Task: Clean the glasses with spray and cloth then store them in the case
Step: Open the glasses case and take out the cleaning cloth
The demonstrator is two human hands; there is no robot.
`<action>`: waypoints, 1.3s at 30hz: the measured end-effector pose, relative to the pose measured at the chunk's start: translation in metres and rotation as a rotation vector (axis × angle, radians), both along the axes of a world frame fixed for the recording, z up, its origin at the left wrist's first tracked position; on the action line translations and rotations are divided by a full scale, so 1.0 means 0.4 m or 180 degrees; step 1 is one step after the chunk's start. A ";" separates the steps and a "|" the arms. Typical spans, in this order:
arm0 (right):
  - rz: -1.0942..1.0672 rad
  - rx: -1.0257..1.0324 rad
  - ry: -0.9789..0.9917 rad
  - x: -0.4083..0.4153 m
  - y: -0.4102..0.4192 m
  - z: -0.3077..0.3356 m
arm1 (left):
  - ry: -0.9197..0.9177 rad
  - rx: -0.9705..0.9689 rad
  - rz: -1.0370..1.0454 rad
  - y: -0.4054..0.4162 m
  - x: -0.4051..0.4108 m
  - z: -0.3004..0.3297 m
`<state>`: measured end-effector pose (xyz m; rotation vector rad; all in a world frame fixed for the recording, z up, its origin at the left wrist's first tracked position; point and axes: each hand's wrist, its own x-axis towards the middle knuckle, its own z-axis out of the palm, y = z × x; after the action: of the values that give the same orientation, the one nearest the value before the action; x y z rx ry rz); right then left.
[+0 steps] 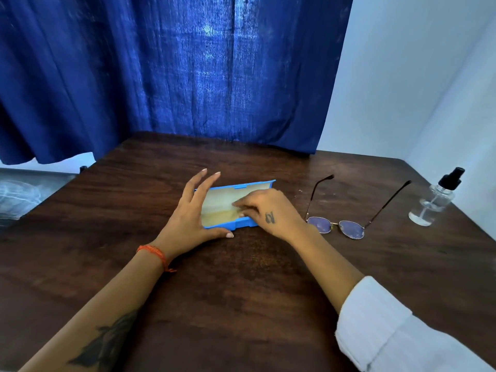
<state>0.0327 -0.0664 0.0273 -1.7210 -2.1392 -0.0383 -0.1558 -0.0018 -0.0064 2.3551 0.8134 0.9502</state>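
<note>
A blue glasses case lies open at the table's middle, its pale lining showing. My left hand steadies the case's left end, thumb along the front wall and fingers straight beside the lid. My right hand reaches into the case from the right, and its curled fingertips pinch a pale cloth that lies inside. The glasses rest on the table to the right of the case, lenses towards me and both temples unfolded. A clear spray bottle with a black pump top stands upright at the far right.
The dark wooden table ends at a blue curtain behind and a white wall on the right. The bottle stands close to the right edge. A grey, blurred object lies beyond the left edge.
</note>
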 end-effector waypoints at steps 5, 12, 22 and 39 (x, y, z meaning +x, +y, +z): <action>0.0035 -0.0538 -0.0420 -0.014 0.034 0.037 | 0.0037 0.0033 0.0029 -0.001 0.001 -0.001; -0.0036 0.0274 0.0073 -0.015 -0.003 0.016 | 0.0016 0.0030 0.0045 -0.004 -0.001 0.000; -0.0290 0.0738 0.2959 0.038 -0.156 0.065 | 0.0209 0.0091 0.0206 -0.012 -0.004 0.005; -0.0815 -0.0656 0.3755 0.111 -0.263 0.016 | 0.0325 0.1460 0.0416 -0.087 0.000 0.055</action>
<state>0.0773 -0.1716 0.0336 -1.4877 -1.0624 0.9083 -0.1557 -0.0366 0.0156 2.7867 0.8708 1.1818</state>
